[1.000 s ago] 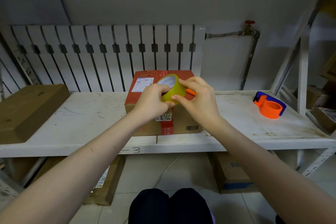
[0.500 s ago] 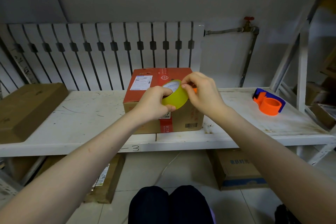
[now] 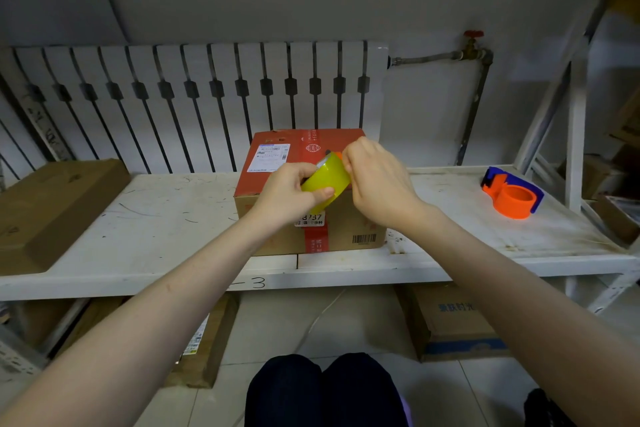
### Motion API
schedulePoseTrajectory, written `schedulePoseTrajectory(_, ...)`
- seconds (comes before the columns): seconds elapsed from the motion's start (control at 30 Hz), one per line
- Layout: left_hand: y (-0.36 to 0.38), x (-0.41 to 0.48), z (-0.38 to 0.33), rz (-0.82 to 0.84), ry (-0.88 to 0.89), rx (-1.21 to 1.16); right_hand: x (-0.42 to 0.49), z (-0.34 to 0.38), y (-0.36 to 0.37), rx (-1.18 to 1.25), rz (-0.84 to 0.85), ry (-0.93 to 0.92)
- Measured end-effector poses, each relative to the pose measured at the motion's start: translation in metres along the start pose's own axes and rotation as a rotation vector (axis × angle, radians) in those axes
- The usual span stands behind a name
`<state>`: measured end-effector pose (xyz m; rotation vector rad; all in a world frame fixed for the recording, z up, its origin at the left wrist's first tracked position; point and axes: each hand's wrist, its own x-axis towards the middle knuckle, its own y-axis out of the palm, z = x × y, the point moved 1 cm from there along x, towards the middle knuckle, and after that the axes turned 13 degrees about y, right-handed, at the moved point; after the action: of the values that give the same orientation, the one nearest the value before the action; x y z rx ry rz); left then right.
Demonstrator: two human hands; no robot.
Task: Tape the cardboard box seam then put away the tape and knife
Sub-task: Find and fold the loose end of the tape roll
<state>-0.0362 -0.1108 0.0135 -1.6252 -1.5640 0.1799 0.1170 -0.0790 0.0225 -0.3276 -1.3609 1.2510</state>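
Observation:
A cardboard box (image 3: 277, 140) with a red top and a white shipping label stands on the white shelf (image 3: 156, 218). In front of it, above its near edge, my left hand (image 3: 287, 196) grips a yellow tape roll (image 3: 327, 178) from the left. My right hand (image 3: 375, 180) pinches at the roll's upper right rim with its fingertips. A small orange thing (image 3: 338, 155), maybe the knife, shows just behind the roll, mostly hidden by my right hand.
An orange and blue tape dispenser (image 3: 512, 192) lies on the shelf at the right. A flat brown box (image 3: 52, 204) lies at the left end. A radiator (image 3: 194, 97) lines the wall behind. More boxes (image 3: 453, 322) sit on the floor under the shelf.
Both hands lowered the tape roll a little and tilted it, so its hollow centre no longer faces me. My right fingers shifted to the roll's upper rim.

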Motion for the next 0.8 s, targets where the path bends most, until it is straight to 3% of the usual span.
schedulePoseTrajectory(0.3, -0.002, 0.002, 0.002, 0.095, -0.013, 0.124, -0.005, -0.014, 0.012, 0.164, 0.045, 0.011)
schedulePoseTrajectory(0.8, -0.001, -0.001, 0.006, 0.181, 0.019, 0.097, -0.007, -0.022, 0.017, 0.571, 0.25, 0.116)
